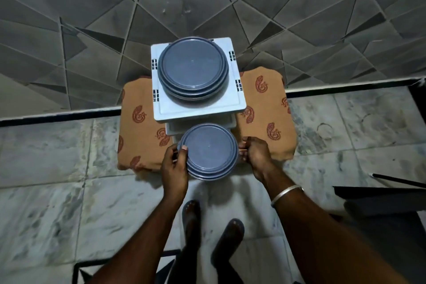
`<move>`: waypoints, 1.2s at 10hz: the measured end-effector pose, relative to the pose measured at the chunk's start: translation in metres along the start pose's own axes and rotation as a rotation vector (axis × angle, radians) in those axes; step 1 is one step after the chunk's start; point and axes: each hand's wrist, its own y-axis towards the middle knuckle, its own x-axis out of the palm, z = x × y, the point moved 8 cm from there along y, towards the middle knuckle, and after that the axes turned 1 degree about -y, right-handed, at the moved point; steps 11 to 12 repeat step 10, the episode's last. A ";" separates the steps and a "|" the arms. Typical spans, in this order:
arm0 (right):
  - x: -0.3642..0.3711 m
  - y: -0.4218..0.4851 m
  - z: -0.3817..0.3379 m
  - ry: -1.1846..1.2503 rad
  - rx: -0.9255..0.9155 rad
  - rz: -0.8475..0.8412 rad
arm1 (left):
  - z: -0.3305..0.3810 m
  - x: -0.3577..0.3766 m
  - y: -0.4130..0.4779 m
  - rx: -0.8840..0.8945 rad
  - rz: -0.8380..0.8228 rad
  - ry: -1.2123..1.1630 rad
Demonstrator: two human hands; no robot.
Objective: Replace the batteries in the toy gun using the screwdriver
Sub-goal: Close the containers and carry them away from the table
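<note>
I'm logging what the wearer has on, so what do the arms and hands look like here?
No sleeves or gloves show: the left hand and right hand are bare, as are both forearms. A plain silver-coloured bangle circles the right wrist. I can make out no rings or watch.

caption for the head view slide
Left hand and right hand grip a grey lidded tub before a white box topped by a second grey tub

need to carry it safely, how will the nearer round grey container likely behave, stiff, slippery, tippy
Probably stiff: the round container looks like moulded plastic with a fitted lid. Its smooth, faintly shiny surface may be slippery, so hold the stepped rim. Being wide, it seems unlikely to tip; its weight cannot be judged.
</note>
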 end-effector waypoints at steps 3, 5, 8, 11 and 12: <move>0.058 0.077 -0.009 -0.058 -0.127 0.053 | -0.040 0.001 0.075 -0.055 0.159 0.044; 0.083 0.097 -0.029 -0.240 -0.162 0.116 | -0.039 0.023 0.119 -0.085 0.218 0.087; 0.090 0.120 -0.040 0.104 -0.329 0.206 | -0.044 0.036 0.139 -0.102 0.234 0.215; 0.096 0.130 -0.015 0.011 -0.101 0.087 | -0.042 0.038 0.139 -0.023 0.200 0.143; 0.096 0.130 -0.015 0.011 -0.101 0.087 | -0.042 0.038 0.139 -0.023 0.200 0.143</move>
